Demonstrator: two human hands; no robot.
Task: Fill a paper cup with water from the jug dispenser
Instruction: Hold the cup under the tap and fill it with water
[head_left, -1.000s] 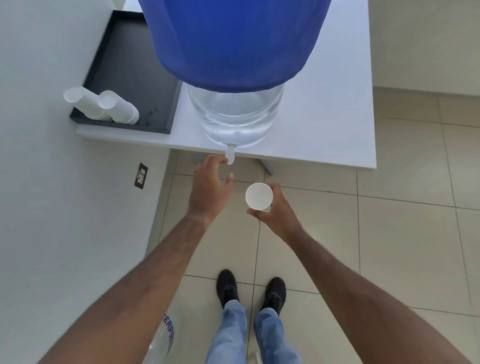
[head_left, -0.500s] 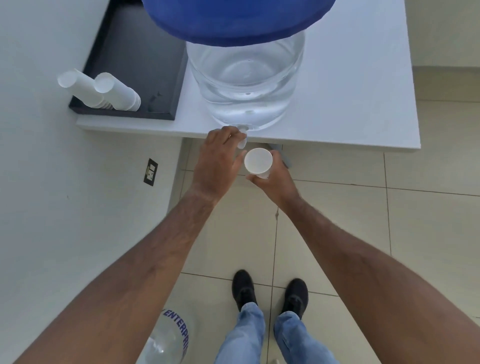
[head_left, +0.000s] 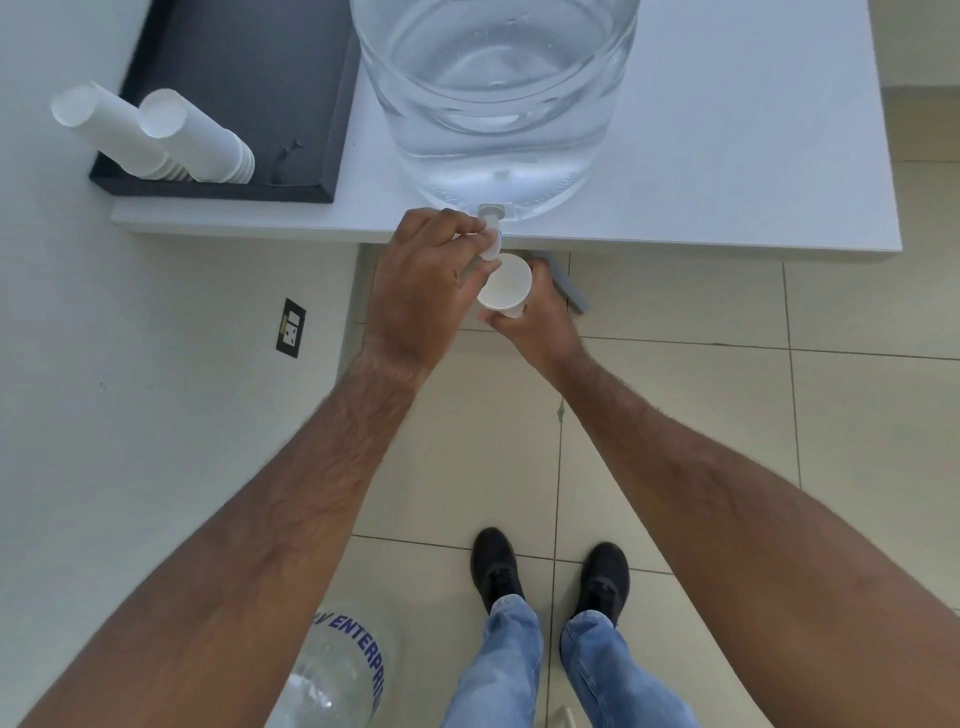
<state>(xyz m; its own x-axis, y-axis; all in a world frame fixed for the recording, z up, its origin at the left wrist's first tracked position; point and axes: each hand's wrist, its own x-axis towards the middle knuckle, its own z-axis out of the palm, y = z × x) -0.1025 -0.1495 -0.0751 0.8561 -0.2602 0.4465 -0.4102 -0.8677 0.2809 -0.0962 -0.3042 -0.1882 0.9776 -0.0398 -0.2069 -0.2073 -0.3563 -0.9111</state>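
Paper cup, light and crushable, sits gripped at its wall by right hand; left hand pinches tap.

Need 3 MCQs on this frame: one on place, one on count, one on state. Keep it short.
1. Where is the cup?
A. On the tray
B. Held just below the tap
C. On the floor

2. How many cup stacks lie on the tray?
A. Two
B. Four
C. None

3. What is the left hand doing?
A. Hanging free
B. Holding the jug's lid
C. Fingers closed on the tap

Key: 1 B, the right hand holds it under the tap at the table edge. 2 A, two stacks side by side. 3 C, fingertips wrap the tap below the jug.
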